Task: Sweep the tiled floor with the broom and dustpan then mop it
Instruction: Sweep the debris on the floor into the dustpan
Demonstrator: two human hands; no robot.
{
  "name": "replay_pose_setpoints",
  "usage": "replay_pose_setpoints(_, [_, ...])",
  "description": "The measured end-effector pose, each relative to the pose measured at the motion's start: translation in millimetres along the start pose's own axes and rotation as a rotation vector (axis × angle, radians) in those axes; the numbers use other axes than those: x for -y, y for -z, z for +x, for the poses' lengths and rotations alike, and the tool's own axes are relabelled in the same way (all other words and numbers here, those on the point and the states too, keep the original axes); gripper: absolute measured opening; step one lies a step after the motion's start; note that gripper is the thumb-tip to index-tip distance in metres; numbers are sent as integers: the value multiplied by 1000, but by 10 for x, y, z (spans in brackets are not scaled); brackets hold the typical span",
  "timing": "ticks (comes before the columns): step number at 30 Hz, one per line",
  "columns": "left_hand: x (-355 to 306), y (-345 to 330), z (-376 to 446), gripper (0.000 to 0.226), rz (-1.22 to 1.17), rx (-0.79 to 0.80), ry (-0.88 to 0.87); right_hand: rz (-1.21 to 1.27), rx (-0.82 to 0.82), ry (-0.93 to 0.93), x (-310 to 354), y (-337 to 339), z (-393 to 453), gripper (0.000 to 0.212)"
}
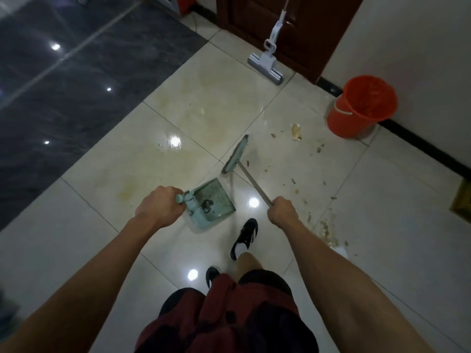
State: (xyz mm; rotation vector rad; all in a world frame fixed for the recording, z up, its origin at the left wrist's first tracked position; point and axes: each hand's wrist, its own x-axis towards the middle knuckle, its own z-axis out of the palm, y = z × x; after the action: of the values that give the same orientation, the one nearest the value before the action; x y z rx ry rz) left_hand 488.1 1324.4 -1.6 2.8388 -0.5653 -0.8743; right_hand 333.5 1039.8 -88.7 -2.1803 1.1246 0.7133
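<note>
Left hand (pixel 159 208): our fingers wrap the dustpan (pixel 212 203) handle, pan hanging over pale tiled floor (pixel 209 103).
Right hand (pixel 281 211): we clench the broom (pixel 235 155) handle, head out front.
Debris (pixel 297 132): scattered right of the broom.
Bucket (pixel 362 107): orange, by the wall.
Mop (pixel 266 63): leaning against the door, farthest.

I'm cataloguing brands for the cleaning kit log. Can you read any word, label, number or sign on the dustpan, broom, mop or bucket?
None can be read.
Dustpan: no print visible.
Broom: no print visible.
Mop: plain, nothing readable.
Bucket: no label visible.
</note>
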Motion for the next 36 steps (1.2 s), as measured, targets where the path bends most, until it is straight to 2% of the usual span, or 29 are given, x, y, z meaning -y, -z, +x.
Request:
replay_pose_setpoints(6, [-201, 276, 340, 13, -6, 9, 80, 33, 115, 87, 373, 364, 577, 23])
replay_pose_setpoints(10, [-284, 369, 523, 12, 6, 8, 124, -105, 167, 167, 523, 490, 867, 25])
replay_pose_setpoints(14, [-385, 411, 675, 12, 35, 24, 107, -193, 169, 142, 490, 496, 966, 31])
replay_pose_setpoints(23, [-709, 427, 949, 10, 81, 76, -43, -163, 115, -20, 94, 413, 763, 30])
replay_pose_setpoints(28, [-851, 400, 983, 8, 147, 99, -168, -110, 52, -141, -178, 277, 373, 30])
replay_pose_setpoints(36, [-921, 271, 827, 7, 186, 100, -355, -84, 41, -291, -698, -59, -309, 31])
